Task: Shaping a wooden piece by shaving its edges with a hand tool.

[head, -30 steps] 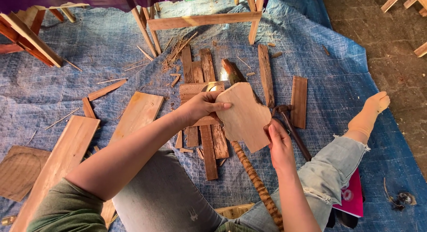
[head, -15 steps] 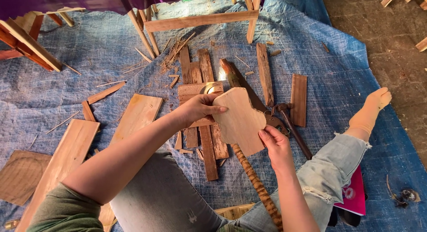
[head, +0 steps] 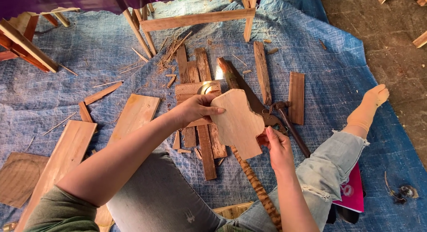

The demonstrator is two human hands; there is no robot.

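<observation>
I hold a pale, curvy-edged cut wooden piece (head: 238, 123) up in front of me with both hands. My left hand (head: 195, 108) grips its upper left edge, thumb across the face. My right hand (head: 278, 145) holds its lower right edge from behind. Under it on the blue tarp (head: 89, 54) lie several reddish wood strips (head: 200, 89), a long blade with a wrapped handle (head: 238, 83), and a striped stick (head: 255, 187) running down between my legs.
Wide planks (head: 133, 114) and a long board (head: 60, 158) lie at left, a round woven disc (head: 18, 178) at far left. A wooden frame (head: 195, 19) stands at the back. A hammer (head: 291, 127) lies by my right leg. Bare floor (head: 391, 40) is at the right.
The wooden piece has stayed in both hands and tilted slightly; my hands shifted only a little. The view moved a bit.
</observation>
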